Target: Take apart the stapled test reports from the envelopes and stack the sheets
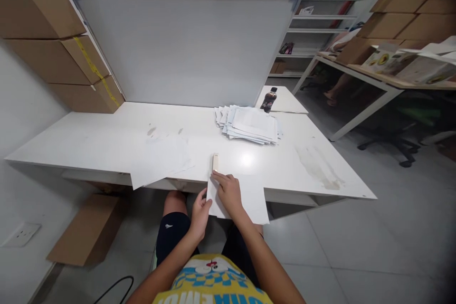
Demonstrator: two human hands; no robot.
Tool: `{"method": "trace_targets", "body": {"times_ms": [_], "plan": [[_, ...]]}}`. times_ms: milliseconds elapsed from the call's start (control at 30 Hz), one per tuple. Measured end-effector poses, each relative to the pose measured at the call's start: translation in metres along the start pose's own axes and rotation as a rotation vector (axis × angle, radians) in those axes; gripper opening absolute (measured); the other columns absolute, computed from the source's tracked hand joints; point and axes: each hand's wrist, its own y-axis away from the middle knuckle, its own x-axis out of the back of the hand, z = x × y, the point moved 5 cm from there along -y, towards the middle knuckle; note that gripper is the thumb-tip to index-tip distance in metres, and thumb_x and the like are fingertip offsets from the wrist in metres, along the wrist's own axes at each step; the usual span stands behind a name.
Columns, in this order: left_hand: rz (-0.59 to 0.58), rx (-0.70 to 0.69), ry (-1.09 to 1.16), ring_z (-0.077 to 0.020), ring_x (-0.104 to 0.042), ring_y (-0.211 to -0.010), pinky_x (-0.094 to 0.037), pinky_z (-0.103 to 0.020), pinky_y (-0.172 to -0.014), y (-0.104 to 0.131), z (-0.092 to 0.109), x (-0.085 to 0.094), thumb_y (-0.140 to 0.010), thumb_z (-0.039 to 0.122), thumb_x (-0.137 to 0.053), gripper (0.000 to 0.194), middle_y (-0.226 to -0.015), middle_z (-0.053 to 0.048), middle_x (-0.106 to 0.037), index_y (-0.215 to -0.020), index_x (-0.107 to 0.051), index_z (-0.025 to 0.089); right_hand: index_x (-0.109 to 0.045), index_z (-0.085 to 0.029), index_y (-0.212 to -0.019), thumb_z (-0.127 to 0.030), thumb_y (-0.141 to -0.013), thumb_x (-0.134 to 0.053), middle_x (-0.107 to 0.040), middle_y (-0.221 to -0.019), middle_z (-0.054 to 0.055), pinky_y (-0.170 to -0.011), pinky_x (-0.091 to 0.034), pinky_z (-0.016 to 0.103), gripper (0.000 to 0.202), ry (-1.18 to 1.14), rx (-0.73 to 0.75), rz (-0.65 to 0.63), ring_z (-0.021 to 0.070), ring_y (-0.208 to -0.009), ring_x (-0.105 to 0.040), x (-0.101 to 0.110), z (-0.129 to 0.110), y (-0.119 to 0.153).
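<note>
A small cream stapler lies on the table near its front edge, its near end at the upper left corner of the white paper sheets. My right hand is over these sheets, its index fingertip pressing on the stapler's near end and its other fingers bent. At the left edge of the sheets, my left hand pinches the paper between thumb and fingers. The sheets overhang the table edge above my lap. To the left, more loose white sheets lie partly over the edge.
A stack of papers sits further back, beside a dark drink bottle. Behind stands a whiteboard. Cardboard boxes are piled at the left, and one box rests on the floor. A person's leg shows under another table.
</note>
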Motion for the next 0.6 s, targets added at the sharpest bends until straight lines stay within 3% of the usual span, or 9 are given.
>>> {"method": "trace_targets", "body": {"times_ms": [100, 200, 300, 400, 500, 600], "plan": [[-0.051, 0.138, 0.018, -0.0136, -0.058, -0.061, -0.039, -0.02, -0.046, 0.0, -0.004, -0.006, -0.069, 0.036, -0.066, 0.042, -0.076, -0.003, -0.064, -0.106, -0.062, 0.015, -0.057, -0.025, -0.127, -0.002, -0.071, -0.041, -0.052, -0.137, -0.003, -0.08, -0.041, 0.041, 0.063, 0.059, -0.021, -0.006, 0.0254, -0.094, -0.052, -0.005, -0.004, 0.007], [-0.081, 0.218, 0.02, -0.0121, -0.054, -0.053, -0.034, -0.019, -0.038, 0.001, -0.006, -0.013, -0.067, 0.038, -0.066, 0.032, -0.067, -0.001, -0.06, -0.089, -0.065, 0.014, -0.052, -0.024, -0.132, -0.002, -0.072, -0.041, -0.047, -0.141, -0.002, -0.081, -0.043, 0.042, 0.065, 0.085, -0.04, -0.033, 0.027, -0.099, -0.052, -0.005, -0.006, 0.008], [-0.071, 0.223, 0.037, -0.0108, -0.052, -0.048, -0.033, -0.019, -0.037, 0.003, -0.005, -0.015, -0.063, 0.037, -0.068, 0.03, -0.06, 0.001, -0.058, -0.082, -0.064, 0.014, -0.048, -0.023, -0.136, -0.004, -0.075, -0.04, -0.042, -0.145, 0.0, -0.082, -0.045, 0.042, 0.064, 0.103, -0.008, -0.108, 0.0277, -0.102, -0.055, -0.002, -0.013, 0.006], [-0.02, 0.203, 0.08, -0.0137, -0.058, -0.055, -0.036, -0.02, -0.04, 0.007, -0.002, -0.012, -0.062, 0.038, -0.069, 0.033, -0.068, -0.002, -0.065, -0.085, -0.065, 0.014, -0.036, -0.018, -0.143, -0.011, -0.082, -0.041, -0.029, -0.151, 0.008, -0.085, -0.046, 0.046, 0.062, 0.11, 0.032, -0.129, 0.031, -0.11, -0.055, 0.004, -0.024, 0.014], [0.086, 0.142, 0.182, -0.0178, -0.064, -0.069, -0.044, -0.023, -0.052, 0.011, 0.01, -0.003, -0.059, 0.037, -0.072, 0.037, -0.079, -0.005, -0.069, -0.088, -0.065, 0.016, -0.019, -0.019, -0.149, -0.025, -0.091, -0.041, -0.021, -0.154, 0.011, -0.095, -0.045, 0.049, 0.063, 0.003, 0.099, -0.118, 0.0313, -0.125, -0.047, 0.012, -0.038, 0.036], [0.125, 0.132, 0.235, -0.0148, -0.062, -0.062, -0.044, -0.023, -0.051, 0.016, 0.028, 0.006, -0.057, 0.034, -0.076, 0.035, -0.076, -0.003, -0.068, -0.085, -0.065, 0.015, -0.012, -0.024, -0.15, -0.032, -0.09, -0.048, -0.026, -0.153, 0.008, -0.106, -0.039, 0.049, 0.07, -0.109, 0.223, -0.133, 0.0276, -0.136, -0.035, 0.022, -0.046, 0.064]]}}
